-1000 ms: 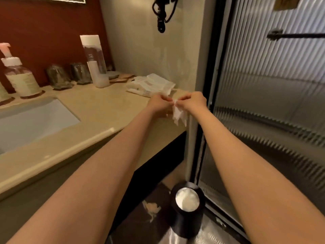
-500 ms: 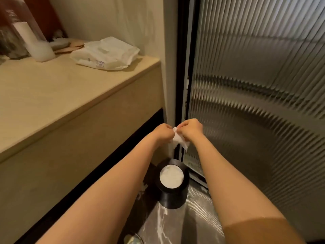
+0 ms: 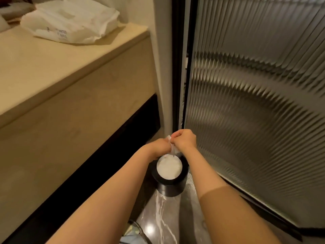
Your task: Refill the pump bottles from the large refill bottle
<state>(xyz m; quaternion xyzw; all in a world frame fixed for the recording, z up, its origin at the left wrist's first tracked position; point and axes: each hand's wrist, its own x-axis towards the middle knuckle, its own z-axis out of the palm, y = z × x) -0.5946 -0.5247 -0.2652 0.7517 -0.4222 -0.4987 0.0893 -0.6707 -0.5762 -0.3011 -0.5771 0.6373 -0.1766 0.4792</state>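
Counter, ribbed door, L hand, R hand, tissue

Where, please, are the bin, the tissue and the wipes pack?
bin (image 3: 168,189): head view, on its black front wall.
tissue (image 3: 173,151): head view, on its lower hanging end.
wipes pack (image 3: 70,23): head view, on the middle of its top face.

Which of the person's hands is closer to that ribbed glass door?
Right. The right hand is next to the ribbed glass door, by its dark frame. The left hand is beyond it, on the counter side. Both pinch a white tissue above the black bin.
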